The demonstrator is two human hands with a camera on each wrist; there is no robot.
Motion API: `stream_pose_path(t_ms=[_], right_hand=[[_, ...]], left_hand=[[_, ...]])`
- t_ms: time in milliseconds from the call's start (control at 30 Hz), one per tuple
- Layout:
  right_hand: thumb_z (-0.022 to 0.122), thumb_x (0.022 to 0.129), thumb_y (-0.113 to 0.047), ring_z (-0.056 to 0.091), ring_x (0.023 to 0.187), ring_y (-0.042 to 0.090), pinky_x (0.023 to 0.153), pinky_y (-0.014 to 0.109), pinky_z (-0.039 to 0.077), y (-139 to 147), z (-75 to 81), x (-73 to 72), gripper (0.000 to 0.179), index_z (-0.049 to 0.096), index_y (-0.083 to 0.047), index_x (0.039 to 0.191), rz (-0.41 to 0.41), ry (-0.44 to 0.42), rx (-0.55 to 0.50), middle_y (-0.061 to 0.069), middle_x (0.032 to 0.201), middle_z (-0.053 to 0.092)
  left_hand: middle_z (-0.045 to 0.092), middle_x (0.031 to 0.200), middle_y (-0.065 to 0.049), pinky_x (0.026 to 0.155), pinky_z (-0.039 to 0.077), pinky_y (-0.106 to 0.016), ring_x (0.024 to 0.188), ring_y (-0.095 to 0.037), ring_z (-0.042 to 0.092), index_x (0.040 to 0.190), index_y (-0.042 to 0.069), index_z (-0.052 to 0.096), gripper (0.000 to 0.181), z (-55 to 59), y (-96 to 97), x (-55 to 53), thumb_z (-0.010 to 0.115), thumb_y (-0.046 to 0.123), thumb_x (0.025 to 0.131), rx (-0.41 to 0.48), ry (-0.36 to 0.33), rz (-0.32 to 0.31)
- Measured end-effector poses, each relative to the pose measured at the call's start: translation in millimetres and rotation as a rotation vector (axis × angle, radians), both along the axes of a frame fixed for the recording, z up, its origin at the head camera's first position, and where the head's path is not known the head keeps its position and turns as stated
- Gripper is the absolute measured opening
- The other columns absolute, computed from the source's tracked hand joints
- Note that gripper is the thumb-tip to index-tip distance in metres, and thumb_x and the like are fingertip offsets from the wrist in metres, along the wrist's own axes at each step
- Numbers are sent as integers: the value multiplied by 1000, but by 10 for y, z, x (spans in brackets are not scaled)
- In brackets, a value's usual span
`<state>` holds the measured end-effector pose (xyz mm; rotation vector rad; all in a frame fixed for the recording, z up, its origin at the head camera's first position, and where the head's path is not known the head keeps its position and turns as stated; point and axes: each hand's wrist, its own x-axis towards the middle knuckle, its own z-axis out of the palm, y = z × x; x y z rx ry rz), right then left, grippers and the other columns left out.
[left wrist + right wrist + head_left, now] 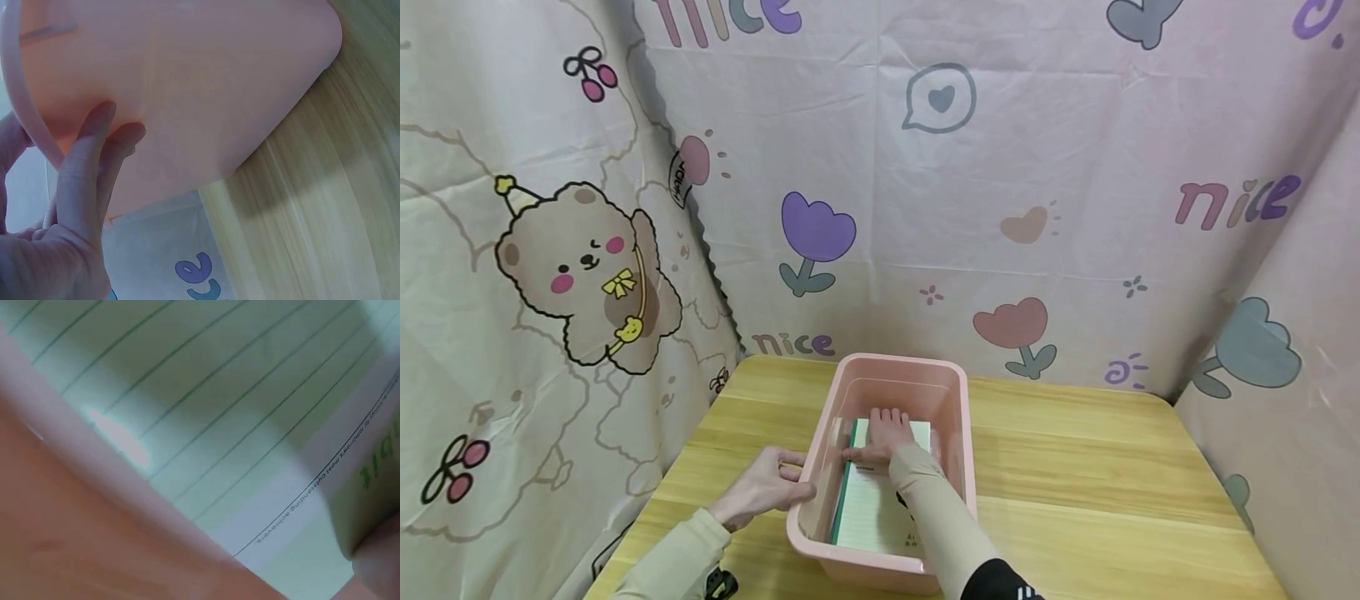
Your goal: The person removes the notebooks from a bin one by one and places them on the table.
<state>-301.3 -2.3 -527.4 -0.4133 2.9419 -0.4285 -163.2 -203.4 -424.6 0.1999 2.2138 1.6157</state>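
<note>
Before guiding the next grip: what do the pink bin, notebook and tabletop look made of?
Pink bin: likely molded plastic, smooth, slight sheen; one-piece rounded rim.
Notebook: paper or card cover, probably coated, given the bright glare patch.
Tabletop: wood or wood-look laminate; visible grain, soft sheen.

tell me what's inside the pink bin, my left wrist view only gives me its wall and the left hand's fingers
Observer: In the head view, a pale green, lined book lies inside the pink bin.
Operator: ok and where's the right hand
Observer: It rests on the book, toward the end farther from the person.
Operator: any print on that book
Observer: Yes, the right wrist view shows green lettering on it, partly cut off by the frame.
</note>
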Motion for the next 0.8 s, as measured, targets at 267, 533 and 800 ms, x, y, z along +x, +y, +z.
stream_pose_path(t_ms=[267, 533, 800], right_hand=[[64, 66, -87, 52, 92, 23, 87, 36, 48, 5, -26, -19, 88, 58, -10, 107, -16, 259, 175, 6, 100, 63], [66, 74, -77, 54, 93, 25, 87, 38, 46, 5, 37, -30, 73, 57, -10, 101, -13, 275, 203, 7, 97, 64], [56, 77, -83, 54, 91, 26, 86, 38, 47, -3, 241, -45, 78, 56, -10, 104, -2, 294, 219, 8, 97, 64]], left_hand=[[71, 107, -34, 74, 67, -40, 92, -38, 75, 133, -25, 45, 61, -9, 2, 5, 64, 2, 82, -3, -12, 7], [70, 109, -37, 75, 66, -41, 95, -42, 74, 133, -25, 45, 61, -7, 10, 16, 64, 3, 81, 30, -8, 2], [68, 111, -38, 76, 66, -43, 95, -44, 74, 133, -26, 44, 61, 24, 13, 20, 64, 3, 83, 6, -4, 19]])
